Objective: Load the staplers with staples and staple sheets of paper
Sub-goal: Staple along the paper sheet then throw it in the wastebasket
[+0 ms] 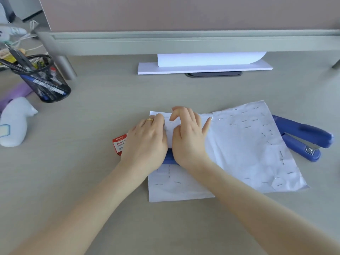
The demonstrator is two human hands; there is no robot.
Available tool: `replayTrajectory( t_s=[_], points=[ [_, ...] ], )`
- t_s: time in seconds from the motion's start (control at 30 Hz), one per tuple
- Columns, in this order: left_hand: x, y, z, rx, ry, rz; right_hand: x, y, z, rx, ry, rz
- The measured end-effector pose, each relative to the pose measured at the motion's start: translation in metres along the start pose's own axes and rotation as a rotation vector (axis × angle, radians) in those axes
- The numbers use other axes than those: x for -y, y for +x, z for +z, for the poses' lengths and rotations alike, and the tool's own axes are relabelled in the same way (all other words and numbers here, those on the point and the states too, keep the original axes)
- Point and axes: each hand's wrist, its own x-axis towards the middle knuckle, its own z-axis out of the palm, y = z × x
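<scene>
Desk (92,181): stapler (168,159) under both hands' grip.

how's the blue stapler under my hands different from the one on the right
The stapler under the hands is almost wholly hidden by both hands and paper; the right stapler lies mostly exposed on the desk. The first is being pressed; the second is untouched, jaws apart. Both are blue.

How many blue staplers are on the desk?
2. One blue stapler lies at the right, beside the stapled paper. The other stapler is mostly hidden under both hands. More could be hidden.
</scene>
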Motion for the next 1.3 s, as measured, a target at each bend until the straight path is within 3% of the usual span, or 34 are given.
replayTrajectory(
  t_s=[0.13,0.2,0.3,0.4,0.5,0.6,0.77,0.97,1.1,1.2,1.3],
  points=[
    [-0.004,-0.003,-0.01,-0.049,-0.125,-0.096,0.01,-0.012,-0.022,-0.23,0.076,-0.213],
    [-0.005,-0.004,-0.015,-0.049,-0.172,-0.112,0.013,-0.023,-0.038,-0.241,0.142,-0.276],
    [-0.013,-0.01,-0.022,-0.009,-0.207,-0.063,0.006,-0.05,-0.048,-0.1,0.068,-0.303],
    [-0.021,-0.019,-0.023,0.087,-0.112,0.126,-0.008,-0.075,-0.052,0.205,-0.067,-0.205],
    [-0.021,-0.022,-0.024,0.12,-0.069,0.153,-0.022,-0.087,-0.061,0.439,-0.25,-0.122],
    [-0.015,-0.024,-0.028,0.106,-0.064,0.143,-0.031,-0.089,-0.064,0.487,-0.495,-0.156],
    [-0.001,-0.027,-0.036,0.084,-0.056,-0.01,-0.039,-0.087,-0.068,0.478,-0.605,-0.157],
    [-0.013,-0.054,-0.066,-0.099,0.051,0.205,-0.049,-0.079,-0.092,0.519,-0.59,-0.1],
    [-0.029,-0.078,-0.058,0.172,0.046,0.301,-0.061,-0.07,-0.106,0.522,-0.529,-0.094],
    [-0.038,-0.084,-0.042,0.439,-0.042,0.228,-0.063,-0.067,-0.109,0.537,-0.49,-0.128],
    [-0.044,-0.086,-0.025,0.457,-0.159,0.187,-0.066,-0.066,-0.111,0.542,-0.46,-0.157]
  ],
)
